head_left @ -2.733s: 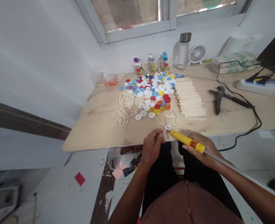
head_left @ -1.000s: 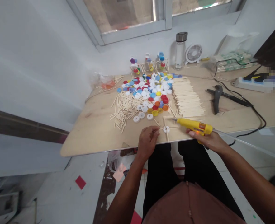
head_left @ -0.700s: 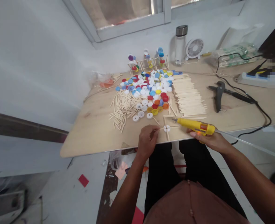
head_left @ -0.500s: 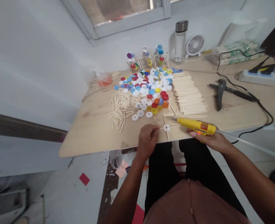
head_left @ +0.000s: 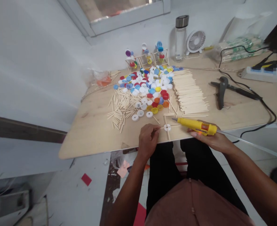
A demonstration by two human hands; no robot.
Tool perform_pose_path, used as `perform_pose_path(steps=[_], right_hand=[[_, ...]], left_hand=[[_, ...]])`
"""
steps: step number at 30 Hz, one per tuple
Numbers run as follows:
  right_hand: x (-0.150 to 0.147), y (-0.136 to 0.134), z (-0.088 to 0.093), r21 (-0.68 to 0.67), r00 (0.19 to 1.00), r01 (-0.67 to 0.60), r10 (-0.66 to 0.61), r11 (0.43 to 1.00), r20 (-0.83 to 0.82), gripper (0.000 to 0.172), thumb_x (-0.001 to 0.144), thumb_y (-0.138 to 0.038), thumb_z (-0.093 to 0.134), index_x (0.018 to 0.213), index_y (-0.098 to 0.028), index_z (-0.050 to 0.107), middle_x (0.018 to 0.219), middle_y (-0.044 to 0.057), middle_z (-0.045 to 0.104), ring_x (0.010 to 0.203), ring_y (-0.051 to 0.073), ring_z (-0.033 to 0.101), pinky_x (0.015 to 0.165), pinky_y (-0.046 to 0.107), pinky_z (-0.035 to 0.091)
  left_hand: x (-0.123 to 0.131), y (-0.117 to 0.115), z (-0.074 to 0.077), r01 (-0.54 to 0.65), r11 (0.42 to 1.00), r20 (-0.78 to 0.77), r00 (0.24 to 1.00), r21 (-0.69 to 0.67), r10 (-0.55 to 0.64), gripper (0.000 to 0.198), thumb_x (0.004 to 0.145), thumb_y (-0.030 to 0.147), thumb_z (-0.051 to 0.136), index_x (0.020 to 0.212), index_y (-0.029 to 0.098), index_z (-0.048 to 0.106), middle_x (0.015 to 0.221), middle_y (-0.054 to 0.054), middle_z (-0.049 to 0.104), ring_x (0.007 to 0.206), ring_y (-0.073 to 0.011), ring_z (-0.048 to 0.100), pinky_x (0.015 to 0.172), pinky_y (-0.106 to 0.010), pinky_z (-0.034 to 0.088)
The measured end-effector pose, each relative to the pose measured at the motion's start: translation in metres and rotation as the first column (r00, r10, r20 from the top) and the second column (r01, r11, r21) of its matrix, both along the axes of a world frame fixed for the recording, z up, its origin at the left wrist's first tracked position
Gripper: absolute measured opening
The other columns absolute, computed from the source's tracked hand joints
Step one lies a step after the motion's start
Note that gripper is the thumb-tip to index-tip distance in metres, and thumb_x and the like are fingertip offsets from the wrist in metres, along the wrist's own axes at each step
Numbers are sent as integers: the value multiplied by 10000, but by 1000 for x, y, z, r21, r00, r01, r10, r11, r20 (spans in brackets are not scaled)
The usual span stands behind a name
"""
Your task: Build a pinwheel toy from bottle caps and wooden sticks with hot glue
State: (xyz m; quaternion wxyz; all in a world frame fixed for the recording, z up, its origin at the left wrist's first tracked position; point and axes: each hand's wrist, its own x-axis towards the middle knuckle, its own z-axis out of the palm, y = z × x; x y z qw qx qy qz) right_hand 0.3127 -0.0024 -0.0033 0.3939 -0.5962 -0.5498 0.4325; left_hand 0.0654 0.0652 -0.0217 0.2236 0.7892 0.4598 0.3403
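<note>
Near the table's front edge lies a white bottle cap (head_left: 167, 127) with thin wooden sticks sticking out of it like a cross. My left hand (head_left: 149, 137) pinches the stick on the cap's left side. In my right hand (head_left: 207, 138) is a yellow glue gun (head_left: 194, 125), its nozzle pointing left, just above the cap and beside the upper stick. A short stick (head_left: 168, 115) lies across the end of that upper stick. A clear glue stick (head_left: 251, 143) extends from the back of the gun.
Behind the hands are a heap of coloured caps (head_left: 150, 80), cut sticks (head_left: 123, 106) and long sticks (head_left: 191, 92). Black pliers (head_left: 221, 92), a cable, a power strip (head_left: 258, 74), a glass bottle (head_left: 180, 39), a small fan (head_left: 196, 42) and cap-and-stick models (head_left: 148, 59) stand farther off.
The camera view has shifted slightly. Both hands keep nearly the same places, with the glue gun's nozzle still close to the upper stick.
</note>
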Motion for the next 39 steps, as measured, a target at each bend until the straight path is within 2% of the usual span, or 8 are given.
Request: perform_pose_path(steps=[13,21,28,39], right_hand=[[3,2,-6,31,997,-13,10,999,74,420,755,-503,665,1028,-185,686,971,68,732,864,254,691,729,316,574],[4,2,-8,33,998,-38,36,999,60,400,770,-489,651,1053,-207,673,990,57,726,886,252,680,749,330,569],[1,2,-2,72,995,-12,5,997,96,310,762,-476,651,900,-200,678,875,43,709,816,225,665,684,312,554],[-1,3,1,54,998,-13,10,998,60,295,744,-448,673,906,-201,674,861,39,710,766,214,659,666,303,546]], left_hand=[[0,1,1,10,1000,11,1000,2,-10,110,860,192,511,868,202,620,830,-24,645,852,-179,588,809,-332,437],[2,1,2,8,1000,17,1000,-14,-8,105,852,191,514,845,210,617,845,-30,649,866,-187,580,802,-339,445],[2,2,3,12,1000,7,1000,-13,-12,109,853,189,507,850,210,614,840,-31,647,862,-189,577,801,-344,446],[2,3,2,7,1000,-6,1000,-19,-7,117,846,178,509,846,210,622,837,-32,651,862,-192,578,801,-346,445]])
